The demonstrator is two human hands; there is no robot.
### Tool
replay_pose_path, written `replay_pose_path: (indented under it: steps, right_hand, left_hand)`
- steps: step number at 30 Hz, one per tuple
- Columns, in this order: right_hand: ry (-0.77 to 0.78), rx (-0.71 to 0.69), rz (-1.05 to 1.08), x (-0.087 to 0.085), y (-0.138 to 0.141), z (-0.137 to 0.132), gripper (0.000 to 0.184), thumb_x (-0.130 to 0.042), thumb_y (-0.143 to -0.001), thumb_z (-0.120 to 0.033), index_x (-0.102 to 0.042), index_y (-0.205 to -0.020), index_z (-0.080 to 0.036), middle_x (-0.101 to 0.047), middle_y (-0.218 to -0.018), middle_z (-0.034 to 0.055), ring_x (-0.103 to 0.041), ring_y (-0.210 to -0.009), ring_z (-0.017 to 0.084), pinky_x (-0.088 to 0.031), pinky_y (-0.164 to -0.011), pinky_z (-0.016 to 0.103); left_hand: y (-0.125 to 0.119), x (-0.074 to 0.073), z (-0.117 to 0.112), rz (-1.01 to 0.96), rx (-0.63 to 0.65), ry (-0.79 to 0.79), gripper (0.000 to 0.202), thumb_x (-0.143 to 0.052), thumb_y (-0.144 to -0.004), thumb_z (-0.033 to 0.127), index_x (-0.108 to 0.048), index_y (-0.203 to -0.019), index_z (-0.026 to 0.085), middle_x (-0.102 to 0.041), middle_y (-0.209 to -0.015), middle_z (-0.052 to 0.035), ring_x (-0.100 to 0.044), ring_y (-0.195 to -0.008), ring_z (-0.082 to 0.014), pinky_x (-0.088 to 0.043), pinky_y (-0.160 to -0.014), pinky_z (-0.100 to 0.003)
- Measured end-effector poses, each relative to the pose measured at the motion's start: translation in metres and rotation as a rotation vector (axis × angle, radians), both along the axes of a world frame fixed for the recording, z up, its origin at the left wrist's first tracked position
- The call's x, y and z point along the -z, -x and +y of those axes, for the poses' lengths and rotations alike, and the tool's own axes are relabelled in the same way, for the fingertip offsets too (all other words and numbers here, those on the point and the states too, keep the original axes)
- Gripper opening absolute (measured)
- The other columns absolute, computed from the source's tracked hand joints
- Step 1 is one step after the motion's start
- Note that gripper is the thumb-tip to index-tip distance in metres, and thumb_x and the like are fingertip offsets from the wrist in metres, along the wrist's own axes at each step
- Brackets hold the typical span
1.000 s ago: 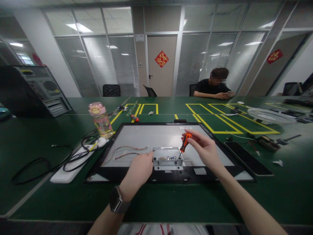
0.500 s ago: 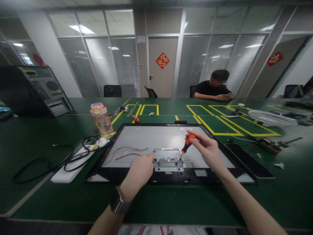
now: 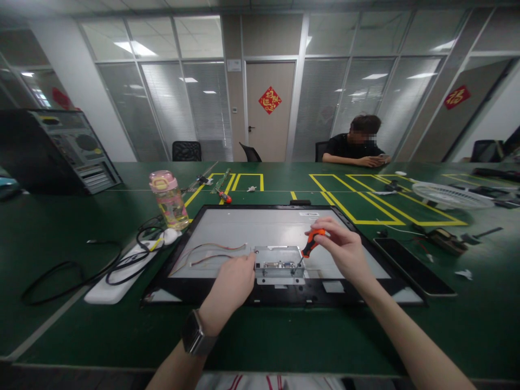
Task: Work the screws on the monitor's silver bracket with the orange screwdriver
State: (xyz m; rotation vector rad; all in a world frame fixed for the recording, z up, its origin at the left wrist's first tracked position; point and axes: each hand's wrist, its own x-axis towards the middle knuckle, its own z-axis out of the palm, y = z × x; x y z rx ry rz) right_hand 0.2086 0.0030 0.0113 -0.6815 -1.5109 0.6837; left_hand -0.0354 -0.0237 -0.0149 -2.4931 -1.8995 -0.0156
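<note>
A flat monitor panel [image 3: 227, 227] with a black frame lies back side up on the green table. Near its front edge sits a metal bracket [image 3: 280, 252] with ports along its front face. My left hand [image 3: 235, 277], a watch on its wrist, is closed at the bracket's left edge; its fingertips are partly hidden. In my right hand [image 3: 341, 246] is an orange and black screwdriver [image 3: 311, 245], held by the handle between thumb and fingers. The screwdriver leans to the right, its tip at the right end of the port row. Thin cables [image 3: 215, 257] lie left of the bracket.
Left of the panel are a pink-lidded bottle [image 3: 168, 203], a white power strip [image 3: 117, 279] and black cables. A phone [image 3: 412, 265] lies to the right. Farther back are another red screwdriver [image 3: 225, 198] and a white fan grille [image 3: 453, 195]. A person [image 3: 353, 143] sits across the table.
The screwdriver handle has turned slightly and sits a little lower, with my right fingers shifted on it. My left hand and the bracket have stayed in place.
</note>
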Motion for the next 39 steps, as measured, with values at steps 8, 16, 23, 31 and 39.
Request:
replay_pose_path:
  steps: [8,16,23,31,39]
  right_hand:
    - [0.098,-0.144,0.009,0.006,-0.002,0.002,0.022,-0.060,-0.092,-0.034,-0.070,-0.111,-0.030,-0.072,-0.104,0.0050,-0.068,-0.098,0.022,-0.055,-0.088,0.042]
    - [0.062,-0.058,0.000,0.007,-0.003,0.005,0.022,-0.065,-0.088,-0.036,-0.071,-0.108,-0.030,-0.072,-0.100,0.0041,-0.068,-0.093,0.021,-0.055,-0.087,0.040]
    - [0.060,-0.117,0.015,0.006,0.000,0.004,0.018,-0.066,-0.087,-0.039,-0.073,-0.101,-0.030,-0.067,-0.102,0.0044,-0.065,-0.095,0.022,-0.055,-0.082,0.038]
    - [0.187,-0.114,0.132,0.009,0.000,0.007,0.027,-0.067,-0.086,-0.041,-0.068,-0.112,-0.032,-0.070,-0.098,0.0029,-0.065,-0.092,0.019,-0.053,-0.087,0.036]
    - [0.170,-0.144,0.142,0.011,-0.001,0.009,0.021,-0.075,-0.079,-0.042,-0.074,-0.098,-0.032,-0.071,-0.099,0.0010,-0.067,-0.088,0.018,-0.055,-0.084,0.036]
  left_hand:
    - [0.001,0.000,-0.001,0.001,0.004,0.004,0.026,-0.035,-0.091,0.011,-0.057,-0.104,0.015,-0.069,-0.088,-0.0119,-0.069,-0.087,-0.0264,-0.053,-0.077,-0.038]
    - [0.000,0.001,-0.001,0.006,-0.005,-0.002,0.025,-0.036,-0.092,0.012,-0.057,-0.104,0.015,-0.070,-0.088,-0.0110,-0.069,-0.086,-0.0250,-0.053,-0.076,-0.036]
    - [-0.001,-0.003,-0.002,-0.002,-0.015,0.031,0.024,-0.036,-0.092,0.012,-0.057,-0.105,0.015,-0.069,-0.090,-0.0108,-0.068,-0.089,-0.0243,-0.052,-0.077,-0.035]
    - [-0.001,-0.005,-0.003,-0.004,-0.010,0.031,0.025,-0.037,-0.092,0.011,-0.057,-0.106,0.015,-0.069,-0.089,-0.0112,-0.068,-0.088,-0.0253,-0.052,-0.077,-0.036]
    - [0.000,-0.004,-0.002,-0.007,-0.004,0.030,0.025,-0.036,-0.092,0.012,-0.057,-0.105,0.014,-0.069,-0.090,-0.0112,-0.068,-0.088,-0.0242,-0.052,-0.077,-0.035]
